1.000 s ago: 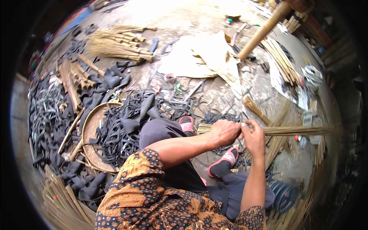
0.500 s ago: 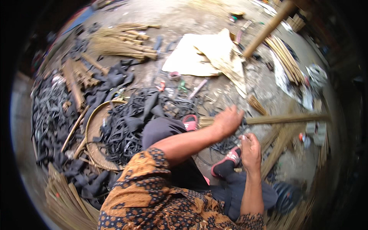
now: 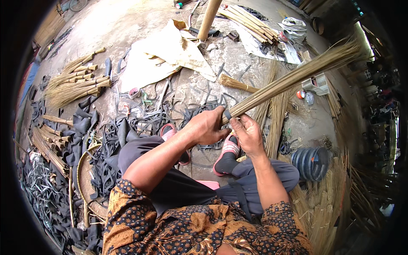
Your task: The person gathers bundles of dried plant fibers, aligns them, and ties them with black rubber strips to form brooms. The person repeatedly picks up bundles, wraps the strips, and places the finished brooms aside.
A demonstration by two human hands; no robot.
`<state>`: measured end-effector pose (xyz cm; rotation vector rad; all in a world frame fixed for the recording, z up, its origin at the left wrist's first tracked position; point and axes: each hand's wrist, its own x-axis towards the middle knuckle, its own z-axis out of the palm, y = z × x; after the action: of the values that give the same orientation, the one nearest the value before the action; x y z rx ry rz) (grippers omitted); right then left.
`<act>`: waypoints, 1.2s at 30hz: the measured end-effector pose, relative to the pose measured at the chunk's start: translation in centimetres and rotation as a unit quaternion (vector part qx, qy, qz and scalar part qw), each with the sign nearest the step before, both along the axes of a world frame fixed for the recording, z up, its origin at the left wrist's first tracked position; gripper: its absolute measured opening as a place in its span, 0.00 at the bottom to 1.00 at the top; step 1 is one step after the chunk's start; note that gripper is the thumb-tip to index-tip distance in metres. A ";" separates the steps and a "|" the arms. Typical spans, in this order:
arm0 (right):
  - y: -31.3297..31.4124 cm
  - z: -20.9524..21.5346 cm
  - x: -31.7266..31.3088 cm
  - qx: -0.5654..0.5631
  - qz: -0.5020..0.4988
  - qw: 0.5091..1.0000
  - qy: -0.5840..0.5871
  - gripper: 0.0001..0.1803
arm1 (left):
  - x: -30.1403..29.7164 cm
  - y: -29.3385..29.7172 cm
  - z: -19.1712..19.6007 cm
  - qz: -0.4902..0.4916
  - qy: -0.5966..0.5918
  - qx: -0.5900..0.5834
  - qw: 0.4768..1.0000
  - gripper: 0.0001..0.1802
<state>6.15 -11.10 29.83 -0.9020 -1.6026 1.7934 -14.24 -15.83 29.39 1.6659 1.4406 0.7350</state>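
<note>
A long bundle of broom bristles (image 3: 280,86) slants from my hands up to the right, its loose ends farthest away. My left hand (image 3: 207,126) is closed round the near end of the bundle. A narrow black rubber band (image 3: 228,114) wraps the bundle between my two hands. My right hand (image 3: 248,135) is pinched just below that band, thumb against fingers. Whether the band's tail is between those fingertips is hidden. Under my hands are my feet in pink sandals (image 3: 228,153).
Black rubber strips (image 3: 106,170) spread at left round a woven tray (image 3: 80,174). Bristle bundles lie at far left (image 3: 78,89) and under the held one (image 3: 276,127). Near a wooden post (image 3: 209,19) is a pale sack (image 3: 148,59). A blue plastic container (image 3: 311,163) sits by my right knee.
My view has turned to the right. The bundle, earlier level, now tilts up toward the far right. My right hand, earlier apart below it, has come up to the band.
</note>
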 end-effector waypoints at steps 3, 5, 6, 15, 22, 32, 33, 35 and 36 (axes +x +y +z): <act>-0.1 0.0 0.4 -0.014 0.037 0.999 0.034 0.18 | 0.4 0.3 -0.2 -0.040 -0.166 -0.055 0.984 0.18; 0.0 -0.1 0.6 -0.004 0.037 0.997 0.066 0.21 | 0.6 0.3 0.0 0.014 -0.085 0.004 0.996 0.17; 0.1 -0.2 0.6 -0.008 0.030 0.997 0.067 0.21 | 0.5 0.5 0.2 0.023 -0.044 0.024 0.998 0.16; -0.2 -0.5 -0.3 -0.042 0.002 0.997 0.062 0.22 | 0.1 1.0 -0.2 -0.056 -0.204 -0.112 0.971 0.27; 0.0 -0.2 -1.3 0.006 -0.041 0.999 -0.015 0.16 | -0.7 0.5 -0.7 0.078 0.022 0.070 0.994 0.28; -4.0 2.9 2.4 0.122 0.041 0.979 -0.158 0.16 | -2.1 0.6 0.0 0.156 0.086 0.019 0.984 0.31; -4.0 2.8 2.8 0.105 0.042 0.982 -0.151 0.15 | -2.3 0.6 0.3 0.155 0.033 0.019 0.987 0.32; -3.5 2.3 3.8 0.117 0.046 0.982 -0.143 0.14 | -2.5 0.5 0.8 0.153 -0.075 0.006 0.985 0.33; -3.0 2.1 4.2 0.122 0.049 0.981 -0.143 0.14 | -2.5 0.5 1.1 0.146 -0.131 -0.012 0.981 0.34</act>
<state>10.39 -14.11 31.92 -1.0127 -2.0279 1.5363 -16.72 -15.32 30.46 1.2954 1.5100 1.0529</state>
